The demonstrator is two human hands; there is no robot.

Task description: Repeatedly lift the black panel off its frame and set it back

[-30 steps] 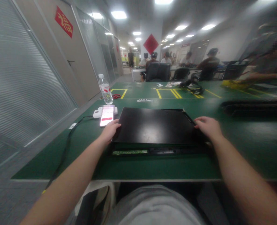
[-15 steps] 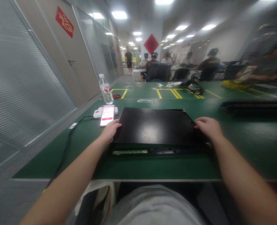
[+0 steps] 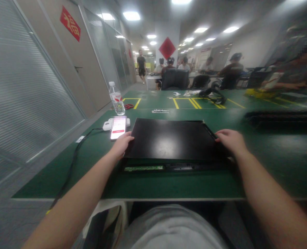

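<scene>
A flat black panel [image 3: 169,140] lies over a black frame [image 3: 195,167] on the green table [image 3: 174,186]. Along the frame's near edge a green circuit strip [image 3: 144,168] shows. My left hand [image 3: 122,143] grips the panel's left edge, thumb on top. At the right edge my right hand [image 3: 231,140] has its fingers closed on the panel's side; its lower fingers are partly hidden. The panel's near edge sits apart from the strip, and the frame's far right corner shows from under it.
Left of the panel are a lit phone [image 3: 118,128], a white power strip [image 3: 107,125] with a black cable, a water bottle [image 3: 117,99] and red scissors [image 3: 128,106]. A long dark object [image 3: 283,119] lies at the right. Several people sit farther back.
Both hands and the panel stay almost in place. In the background a walking person has come slightly nearer.
</scene>
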